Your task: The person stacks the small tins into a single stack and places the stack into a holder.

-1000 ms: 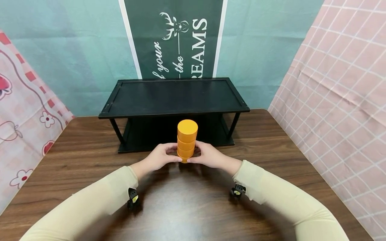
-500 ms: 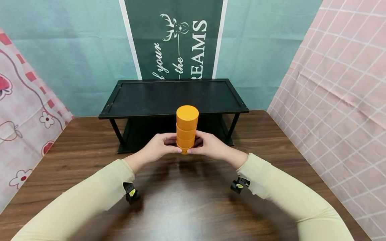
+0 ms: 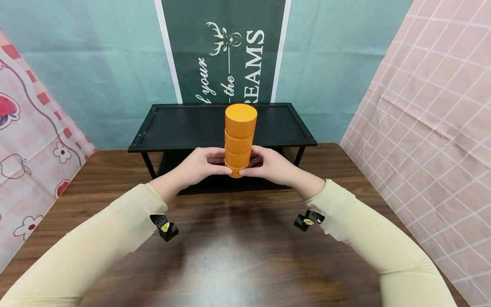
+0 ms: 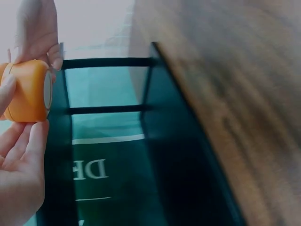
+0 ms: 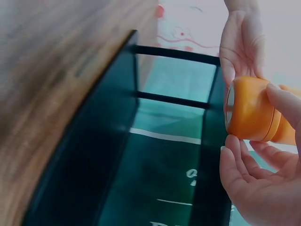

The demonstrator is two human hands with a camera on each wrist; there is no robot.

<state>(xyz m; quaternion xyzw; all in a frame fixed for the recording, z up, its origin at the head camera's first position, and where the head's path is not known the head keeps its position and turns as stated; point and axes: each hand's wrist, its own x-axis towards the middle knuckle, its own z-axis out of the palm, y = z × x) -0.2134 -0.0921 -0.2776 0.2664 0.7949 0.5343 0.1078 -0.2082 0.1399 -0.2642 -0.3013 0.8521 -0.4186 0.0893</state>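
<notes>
An upright stack of orange cylinders (image 3: 238,140), several high, is held off the table in front of the black shelf. My left hand (image 3: 201,166) grips the lowest part from the left, thumb at the front. On the opposite side my right hand (image 3: 272,166) grips it likewise, the two thumb tips close together. In the left wrist view, the bottom cylinder (image 4: 29,92) shows a pale round underside, with fingers of both hands around it. The right wrist view has the same cylinder (image 5: 251,110) between the hands. Fingers behind the stack are partly hidden in the head view.
A black two-tier shelf (image 3: 184,125) stands at the back of the brown wooden table (image 3: 238,256). Its lower tier (image 3: 215,185) is partly covered by the hands. Behind hangs a teal cloth (image 3: 103,85); a pink checked cloth (image 3: 429,128) borders the right side.
Both hands have raised the orange stack from near the table surface. Its top now overlaps the shelf's upper tier in the head view. The grip looks the same.
</notes>
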